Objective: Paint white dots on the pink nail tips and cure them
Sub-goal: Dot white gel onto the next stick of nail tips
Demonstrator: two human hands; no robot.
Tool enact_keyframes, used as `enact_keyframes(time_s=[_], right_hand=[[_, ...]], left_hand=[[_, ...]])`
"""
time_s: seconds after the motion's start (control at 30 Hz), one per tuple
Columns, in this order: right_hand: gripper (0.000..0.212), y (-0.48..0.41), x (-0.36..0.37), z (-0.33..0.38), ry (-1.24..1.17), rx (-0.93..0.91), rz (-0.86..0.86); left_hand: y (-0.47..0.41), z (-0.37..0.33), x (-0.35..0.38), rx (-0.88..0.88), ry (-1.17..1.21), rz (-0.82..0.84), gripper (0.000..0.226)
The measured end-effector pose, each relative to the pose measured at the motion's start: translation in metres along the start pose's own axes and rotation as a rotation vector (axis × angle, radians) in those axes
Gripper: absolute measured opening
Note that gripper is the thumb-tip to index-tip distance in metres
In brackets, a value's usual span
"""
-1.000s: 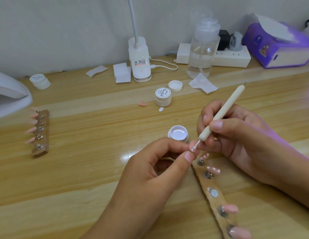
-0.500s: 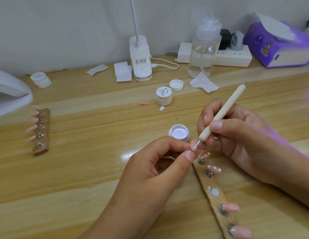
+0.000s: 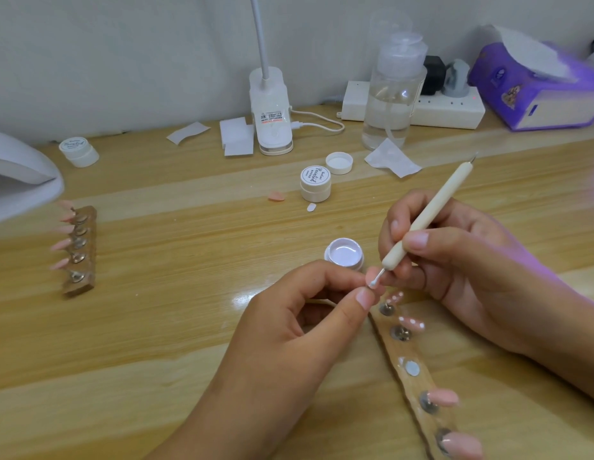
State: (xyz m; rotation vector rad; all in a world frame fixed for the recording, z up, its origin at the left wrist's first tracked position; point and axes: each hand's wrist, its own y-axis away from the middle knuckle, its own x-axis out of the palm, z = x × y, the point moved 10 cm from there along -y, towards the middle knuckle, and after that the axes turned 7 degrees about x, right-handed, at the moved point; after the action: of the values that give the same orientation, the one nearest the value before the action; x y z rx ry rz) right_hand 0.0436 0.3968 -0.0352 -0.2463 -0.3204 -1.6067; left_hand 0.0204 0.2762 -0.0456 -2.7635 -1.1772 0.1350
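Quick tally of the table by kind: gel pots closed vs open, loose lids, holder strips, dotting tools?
Closed gel pots: 2
Open gel pot: 1
Loose lid: 1
Holder strips: 2
Dotting tool: 1
Total: 7

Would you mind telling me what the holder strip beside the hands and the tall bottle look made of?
Holder strip: apparently wood, matt brown, set with shiny metal studs. Tall bottle: likely clear plastic, glossy and see-through.
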Motion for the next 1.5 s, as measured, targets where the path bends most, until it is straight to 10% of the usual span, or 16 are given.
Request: enact_keyframes(time_s=[1.5], right_hand=[[0.011, -0.0003, 0.0011, -0.0001, -0.028, 0.006, 0.014]], left_hand=[[0.0005, 0.0021, 0.0, 0.017, -0.023, 0.016, 0.02]])
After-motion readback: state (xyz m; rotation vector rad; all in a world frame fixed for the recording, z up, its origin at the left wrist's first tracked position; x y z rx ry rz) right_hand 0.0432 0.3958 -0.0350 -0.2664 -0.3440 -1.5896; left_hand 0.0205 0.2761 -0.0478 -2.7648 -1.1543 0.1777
